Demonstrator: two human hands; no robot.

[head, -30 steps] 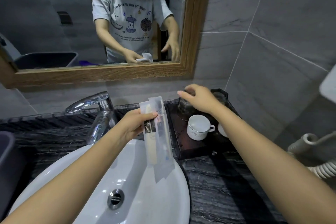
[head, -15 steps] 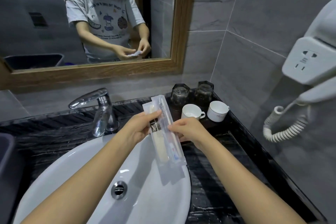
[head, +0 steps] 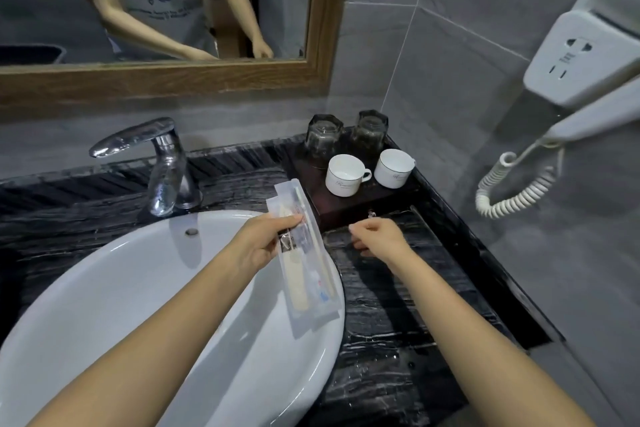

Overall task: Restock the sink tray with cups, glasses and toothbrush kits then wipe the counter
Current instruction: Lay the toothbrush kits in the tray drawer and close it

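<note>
White cups (head: 344,175), black white-veined counter (head: 388,305)

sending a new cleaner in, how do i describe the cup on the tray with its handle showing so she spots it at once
Find the dark wooden tray in the counter's back right corner. Two clear faceted glasses stand behind two white ceramic cups; yours is the left white cup, nearer the chrome tap, handle pointing right.
</note>
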